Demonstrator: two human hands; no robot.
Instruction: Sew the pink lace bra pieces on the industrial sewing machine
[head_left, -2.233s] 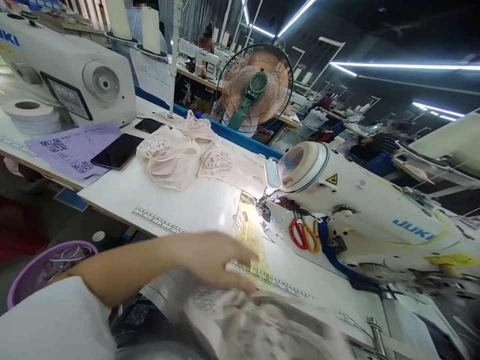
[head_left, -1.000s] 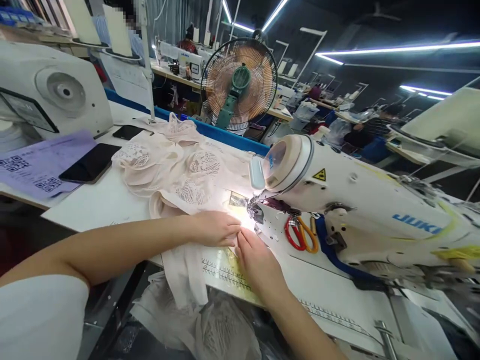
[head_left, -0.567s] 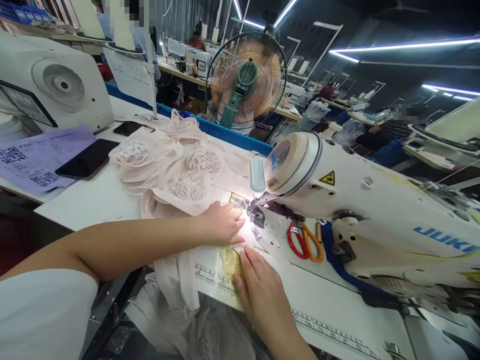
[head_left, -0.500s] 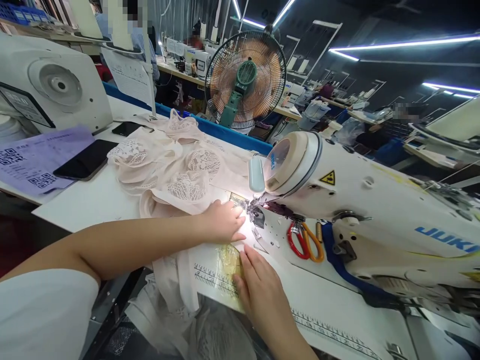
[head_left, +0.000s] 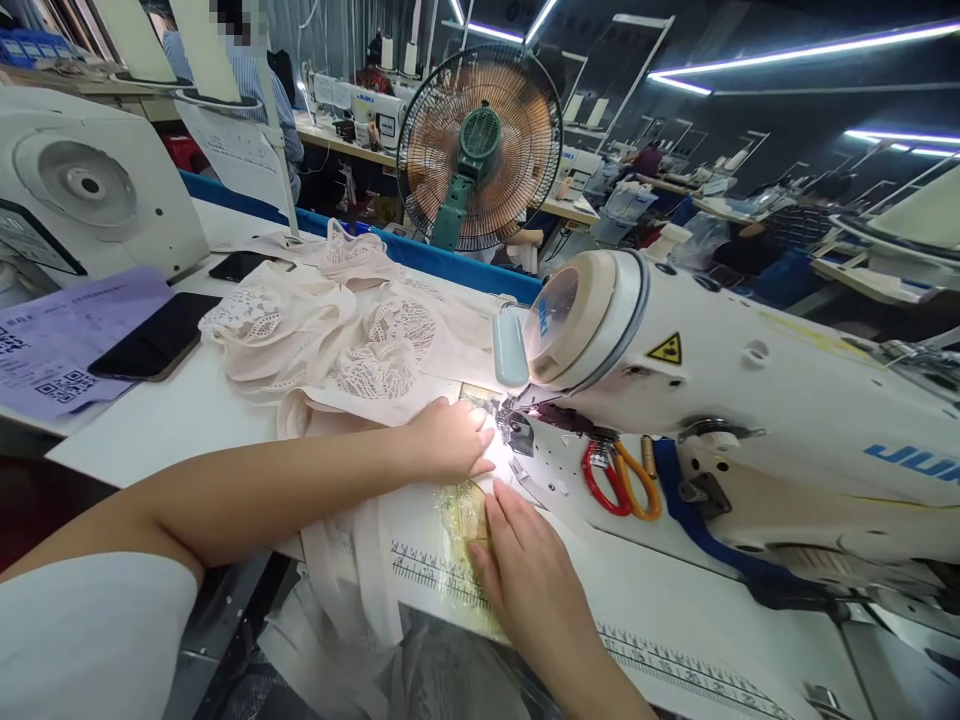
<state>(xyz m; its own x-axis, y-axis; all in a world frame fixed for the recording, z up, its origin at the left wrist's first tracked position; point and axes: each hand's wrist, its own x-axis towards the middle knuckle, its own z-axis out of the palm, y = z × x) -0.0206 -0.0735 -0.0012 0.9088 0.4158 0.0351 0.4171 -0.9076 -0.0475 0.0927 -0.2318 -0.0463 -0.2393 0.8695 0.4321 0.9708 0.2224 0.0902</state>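
At the lit needle area of the white sewing machine (head_left: 600,330), my left hand (head_left: 450,440) holds a pale fabric edge close to the presser foot (head_left: 516,430). Its fingers are bent over the cloth, and the hand hides most of that piece. My right hand (head_left: 532,565) lies just in front, fingers stretched and fingertips at the near edge of the cloth, thumb apart over yellow tape (head_left: 461,515) on the table. Beige lace bras (head_left: 375,345) are heaped behind my left forearm, and beige straps of cloth (head_left: 352,570) hang over the table's front edge.
Scissors with red and orange handles (head_left: 622,480) lie under the machine arm. A black phone (head_left: 154,338) and a purple printed sheet (head_left: 67,340) are at the left. A fan (head_left: 480,150) stands behind the blue table edge (head_left: 442,262). Ruler markings (head_left: 675,665) run along the front.
The camera view has shifted slightly. Both hands stay in nearly the same place by the presser foot, and the cloth shows no clear movement.
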